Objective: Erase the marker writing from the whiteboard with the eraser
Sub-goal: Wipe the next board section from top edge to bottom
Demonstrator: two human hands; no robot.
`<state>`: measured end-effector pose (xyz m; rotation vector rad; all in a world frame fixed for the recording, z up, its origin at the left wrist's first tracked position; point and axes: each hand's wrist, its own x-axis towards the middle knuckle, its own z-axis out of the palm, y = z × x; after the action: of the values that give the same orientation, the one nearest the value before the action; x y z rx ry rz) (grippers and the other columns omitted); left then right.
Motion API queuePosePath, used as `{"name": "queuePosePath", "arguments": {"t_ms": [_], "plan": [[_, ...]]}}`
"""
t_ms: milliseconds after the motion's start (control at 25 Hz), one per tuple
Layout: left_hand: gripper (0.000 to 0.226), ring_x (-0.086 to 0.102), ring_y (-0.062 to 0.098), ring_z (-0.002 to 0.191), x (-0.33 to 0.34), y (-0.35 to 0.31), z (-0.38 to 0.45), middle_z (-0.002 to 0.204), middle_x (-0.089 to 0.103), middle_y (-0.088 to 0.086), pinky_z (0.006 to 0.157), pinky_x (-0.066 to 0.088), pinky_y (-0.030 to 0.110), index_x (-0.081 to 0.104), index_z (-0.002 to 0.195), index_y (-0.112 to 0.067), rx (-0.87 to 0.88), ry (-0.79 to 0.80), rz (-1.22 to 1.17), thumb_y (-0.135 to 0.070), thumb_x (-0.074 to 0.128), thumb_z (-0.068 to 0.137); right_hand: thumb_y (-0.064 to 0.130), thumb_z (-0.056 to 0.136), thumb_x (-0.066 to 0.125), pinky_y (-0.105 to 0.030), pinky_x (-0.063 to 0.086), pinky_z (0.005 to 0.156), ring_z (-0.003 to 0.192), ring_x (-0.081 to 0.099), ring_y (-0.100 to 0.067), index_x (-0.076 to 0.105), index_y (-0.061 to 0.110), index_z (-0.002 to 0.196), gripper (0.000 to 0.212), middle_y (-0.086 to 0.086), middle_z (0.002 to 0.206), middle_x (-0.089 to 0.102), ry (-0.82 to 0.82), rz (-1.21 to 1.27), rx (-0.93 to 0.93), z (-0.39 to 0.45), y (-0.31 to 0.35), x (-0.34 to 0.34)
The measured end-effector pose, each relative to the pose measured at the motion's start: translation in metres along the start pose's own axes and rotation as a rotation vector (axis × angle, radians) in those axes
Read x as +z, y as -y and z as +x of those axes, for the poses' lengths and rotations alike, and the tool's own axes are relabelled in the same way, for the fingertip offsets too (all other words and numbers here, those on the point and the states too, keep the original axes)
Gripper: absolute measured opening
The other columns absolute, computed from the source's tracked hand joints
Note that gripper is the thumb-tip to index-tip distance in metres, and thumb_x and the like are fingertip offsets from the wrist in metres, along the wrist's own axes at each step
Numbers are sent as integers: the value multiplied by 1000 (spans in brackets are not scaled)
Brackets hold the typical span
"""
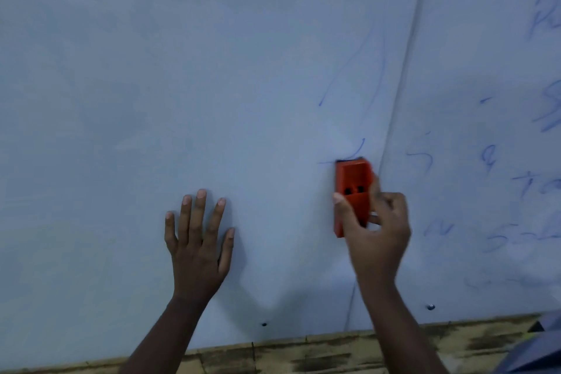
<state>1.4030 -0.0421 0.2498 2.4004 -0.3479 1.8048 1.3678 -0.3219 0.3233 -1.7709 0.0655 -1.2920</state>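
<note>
Upright against the whiteboard (212,85), the orange eraser (352,188) stands with its long axis vertical, pinched between the thumb and curled fingers of the right hand (375,231), its top edge touching the lowest of the faint blue marker strokes (361,70) that run up and away above it. Meanwhile the left hand (198,240) lies flat on bare board well to the left, fingers spread (more blue writing (491,161) waits beyond the panel seam (403,85), nearer the right hand); no containers appear.

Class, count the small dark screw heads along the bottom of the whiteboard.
2: one screw low between the two arms, one screw right of the right arm. An arm may hide others.
</note>
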Motion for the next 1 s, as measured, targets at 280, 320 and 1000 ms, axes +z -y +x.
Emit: {"name": "queuePosePath", "arguments": {"t_ms": [280,320,1000], "plan": [[41,39,33,154,-28,-18,98,161,48,15,119,24,65,61,145,-11,-188,-208,-108,-26,54,108,54,81,78,-41,56,68,76,58,-26,72,19,129,60,-1,90,47,-2,66,-63,32,28,10],[42,34,32,157,-29,-11,116,164,44,15,121,22,64,59,148,-12,-195,-234,-97,-26,54,108,54,81,77,-41,54,68,78,56,-25,71,20,131,61,-1,90,47,55,23,-128,17,34,19],[60,9,33,164,-14,18,133,172,22,21,128,12,67,30,166,-11,-82,-203,49,-33,43,111,58,80,79,-35,63,69,81,63,-9,68,19,134,68,1,94,53,-112,162,-26,73,29,-9]]}}
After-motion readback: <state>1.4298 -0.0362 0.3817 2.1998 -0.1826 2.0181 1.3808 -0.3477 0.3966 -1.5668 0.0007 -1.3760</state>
